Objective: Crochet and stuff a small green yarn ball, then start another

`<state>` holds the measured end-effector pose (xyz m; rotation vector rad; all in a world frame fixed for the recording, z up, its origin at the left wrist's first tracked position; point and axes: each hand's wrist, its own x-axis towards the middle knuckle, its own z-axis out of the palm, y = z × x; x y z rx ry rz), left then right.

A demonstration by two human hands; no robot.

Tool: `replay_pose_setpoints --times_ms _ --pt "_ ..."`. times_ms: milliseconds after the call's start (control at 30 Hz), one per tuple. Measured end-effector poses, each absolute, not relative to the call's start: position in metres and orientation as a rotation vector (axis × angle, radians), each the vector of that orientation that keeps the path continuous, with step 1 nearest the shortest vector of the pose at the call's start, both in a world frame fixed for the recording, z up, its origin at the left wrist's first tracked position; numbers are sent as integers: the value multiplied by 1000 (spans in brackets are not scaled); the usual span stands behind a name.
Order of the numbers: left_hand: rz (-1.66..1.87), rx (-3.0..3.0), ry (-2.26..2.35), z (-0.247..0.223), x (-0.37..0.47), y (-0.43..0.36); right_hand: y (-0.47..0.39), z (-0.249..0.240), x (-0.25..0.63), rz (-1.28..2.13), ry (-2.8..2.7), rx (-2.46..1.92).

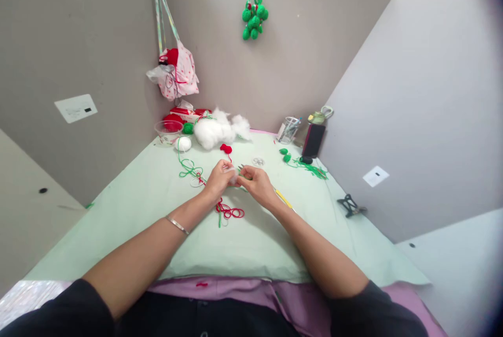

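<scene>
Two hands nearly meet above the table [251, 253]: left hand [217, 178] pinching fluff [232, 174], right hand [258, 183] closed round a pointed tool [241, 167]. Fluff is best held loosely, clear of the points.

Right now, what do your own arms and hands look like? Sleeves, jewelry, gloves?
Black sleeves, short, ending around the elbows: left sleeve, right sleeve. Forearms uncovered below that. Left hand and right hand are both ungloved. One thin silver-coloured bangle above the left wrist; nothing worn on the right one. No markings I can make out.
</scene>
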<state>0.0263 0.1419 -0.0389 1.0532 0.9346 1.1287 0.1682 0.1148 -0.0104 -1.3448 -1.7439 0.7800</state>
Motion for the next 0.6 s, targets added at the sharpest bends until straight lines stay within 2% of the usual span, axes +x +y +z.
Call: replay_pose_setpoints --times_ms 300,600 --pt "1160 973 652 -22 19 131 131 -12 179 875 -1584 -1356" --pt "1172 1045 740 -32 20 136 127 -12 181 777 -1681 -1351"
